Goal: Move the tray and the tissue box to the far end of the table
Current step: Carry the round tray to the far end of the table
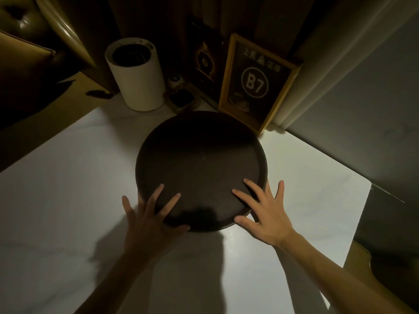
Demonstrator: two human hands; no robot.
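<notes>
A round dark brown tray (200,159) lies flat on the white table (68,189), near its far end. My left hand (149,216) rests spread over the tray's near left rim, fingers apart. My right hand (263,211) lies spread over the near right rim, fingers apart as well. Neither hand is closed around the rim. A white cylindrical container (136,73) stands at the far left of the table; I cannot tell whether it is the tissue box.
A framed "B7" sign (256,82) leans against the wall just behind the tray. A small dark dish (181,99) sits between the sign and the cylinder. Leather seating (45,53) flanks the left side, and a grey wall (362,109) the right.
</notes>
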